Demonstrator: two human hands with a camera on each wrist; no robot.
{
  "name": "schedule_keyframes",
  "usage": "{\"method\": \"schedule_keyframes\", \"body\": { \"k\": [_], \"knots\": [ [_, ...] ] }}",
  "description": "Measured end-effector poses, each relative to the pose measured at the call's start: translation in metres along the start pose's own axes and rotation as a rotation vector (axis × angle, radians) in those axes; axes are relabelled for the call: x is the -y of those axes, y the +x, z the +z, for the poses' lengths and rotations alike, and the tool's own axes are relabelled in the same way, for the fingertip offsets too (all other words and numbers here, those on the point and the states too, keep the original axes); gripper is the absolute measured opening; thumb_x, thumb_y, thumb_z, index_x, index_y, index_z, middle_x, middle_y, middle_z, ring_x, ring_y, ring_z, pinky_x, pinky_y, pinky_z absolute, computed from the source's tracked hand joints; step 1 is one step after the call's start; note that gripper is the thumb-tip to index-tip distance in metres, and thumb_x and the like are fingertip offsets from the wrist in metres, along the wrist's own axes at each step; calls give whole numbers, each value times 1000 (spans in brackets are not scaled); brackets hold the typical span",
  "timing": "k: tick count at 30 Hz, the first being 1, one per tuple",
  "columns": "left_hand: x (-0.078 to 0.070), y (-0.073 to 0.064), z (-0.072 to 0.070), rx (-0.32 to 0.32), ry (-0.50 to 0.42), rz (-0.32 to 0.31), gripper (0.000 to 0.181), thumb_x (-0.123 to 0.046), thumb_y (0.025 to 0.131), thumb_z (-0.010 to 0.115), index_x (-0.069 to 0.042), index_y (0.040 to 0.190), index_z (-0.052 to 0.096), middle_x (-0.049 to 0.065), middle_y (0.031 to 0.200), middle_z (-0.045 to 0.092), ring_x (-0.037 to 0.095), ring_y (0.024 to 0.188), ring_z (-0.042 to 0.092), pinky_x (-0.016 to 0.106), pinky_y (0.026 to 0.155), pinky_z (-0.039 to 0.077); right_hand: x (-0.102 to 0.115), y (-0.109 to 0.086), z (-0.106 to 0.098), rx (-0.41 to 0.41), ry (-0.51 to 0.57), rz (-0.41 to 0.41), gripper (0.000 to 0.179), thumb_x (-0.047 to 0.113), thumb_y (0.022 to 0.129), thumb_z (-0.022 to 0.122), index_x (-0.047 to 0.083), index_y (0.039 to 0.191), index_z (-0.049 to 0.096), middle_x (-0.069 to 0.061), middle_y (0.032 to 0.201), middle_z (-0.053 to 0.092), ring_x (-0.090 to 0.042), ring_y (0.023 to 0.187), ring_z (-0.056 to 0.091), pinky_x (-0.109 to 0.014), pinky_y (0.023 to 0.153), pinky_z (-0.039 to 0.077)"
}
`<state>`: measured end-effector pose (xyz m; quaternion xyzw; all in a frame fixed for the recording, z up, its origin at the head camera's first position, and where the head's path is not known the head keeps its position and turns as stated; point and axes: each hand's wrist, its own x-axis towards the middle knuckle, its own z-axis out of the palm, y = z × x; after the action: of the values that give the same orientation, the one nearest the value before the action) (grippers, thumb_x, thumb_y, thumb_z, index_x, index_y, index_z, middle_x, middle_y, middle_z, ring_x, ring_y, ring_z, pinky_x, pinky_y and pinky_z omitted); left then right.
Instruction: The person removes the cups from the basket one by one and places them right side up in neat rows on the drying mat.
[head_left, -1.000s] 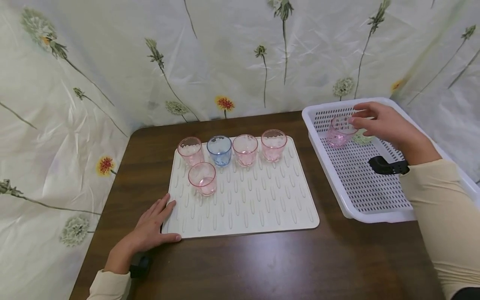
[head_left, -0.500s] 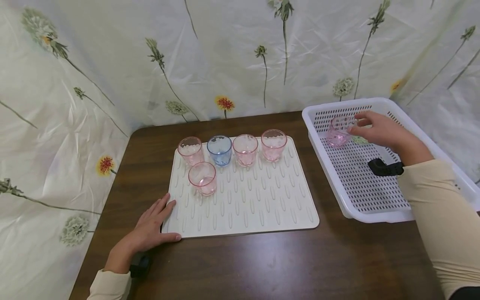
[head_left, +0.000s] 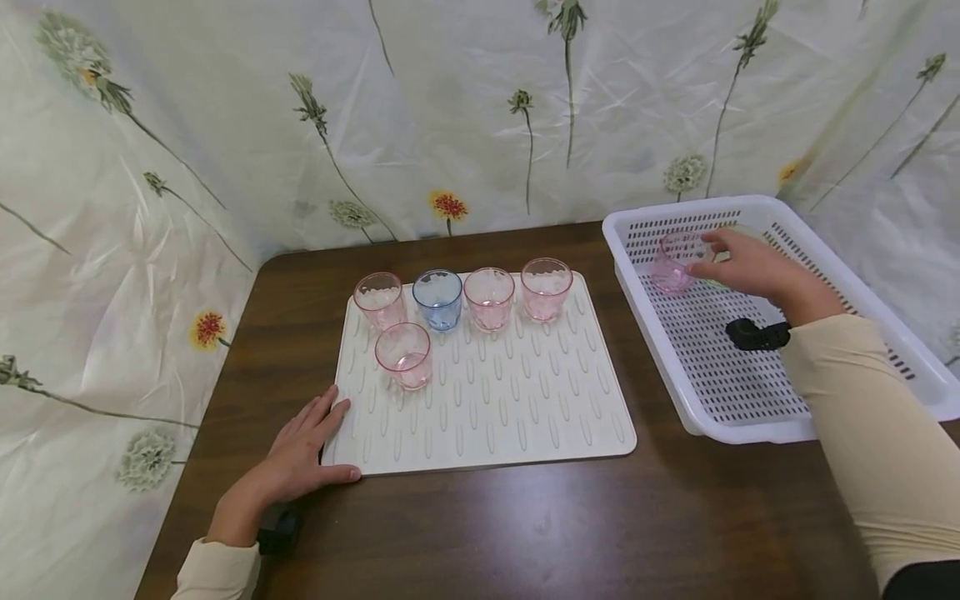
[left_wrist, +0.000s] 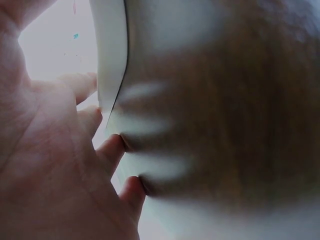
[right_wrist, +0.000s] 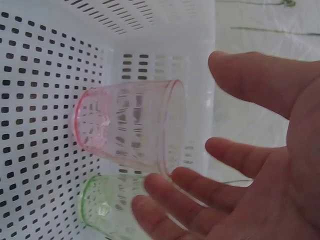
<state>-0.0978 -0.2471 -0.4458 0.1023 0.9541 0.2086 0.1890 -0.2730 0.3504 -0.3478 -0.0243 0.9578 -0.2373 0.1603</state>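
My right hand (head_left: 761, 271) reaches into the white basket (head_left: 690, 417) beside an upright pink glass (head_left: 670, 275). In the right wrist view the thumb and fingers spread apart on either side of that glass's rim, without gripping it. Beside the pink glass stands a green glass (right_wrist: 102, 205), partly covered by my fingers and mostly hidden in the head view. At the lower left, my left hand (head_left: 296, 457) lies with extended fingers along the left edge of the white ridged mat (head_left: 502, 425), thumb at its front corner.
On the mat, a blue glass (head_left: 438, 302) stands in the back row among pink glasses (head_left: 489, 302), one (head_left: 546, 292) at the right end. Another pink glass (head_left: 405, 358) stands in front. A floral sheet (head_left: 480, 125) hangs behind the brown table (head_left: 540, 533).
My right hand has lowered and shifted left towards the pink glass in the basket, covering more of the green glass. The left hand stays at the mat's edge.
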Motion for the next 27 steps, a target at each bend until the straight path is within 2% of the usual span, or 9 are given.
{"method": "schedule_keyframes", "body": {
  "k": [10,17,21,27],
  "knots": [
    [-1,-1,-1,-15,4,11,106,-55,78,76,-7,157,25,20,167,7,50,150,11,72,115,16,-3,15,11,-28,80,-68,92,33,95,65,-3,157,8,-37,157,19,-59,137,32,-71,105,35],
    [0,-1,-1,-13,-8,0,106,-55,78,76,-7,157,25,20,168,6,49,151,9,72,115,14,-4,26,15,32,84,-44,103,33,92,68,-2,157,-5,-38,153,24,-55,132,38,-73,106,33],
    [1,0,0,-6,-8,-3,107,-56,78,76,-7,157,25,20,168,6,49,151,9,72,116,13,-5,37,19,66,82,-21,104,38,91,69,0,157,-3,-36,151,28,-55,133,35,-74,106,31],
    [1,-1,0,-13,-5,3,106,-56,78,76,-7,157,25,19,168,6,48,151,9,71,116,14,-4,51,29,86,189,-18,101,40,93,67,10,160,-1,-35,154,27,-55,136,35,-72,107,33]
  ]
}}
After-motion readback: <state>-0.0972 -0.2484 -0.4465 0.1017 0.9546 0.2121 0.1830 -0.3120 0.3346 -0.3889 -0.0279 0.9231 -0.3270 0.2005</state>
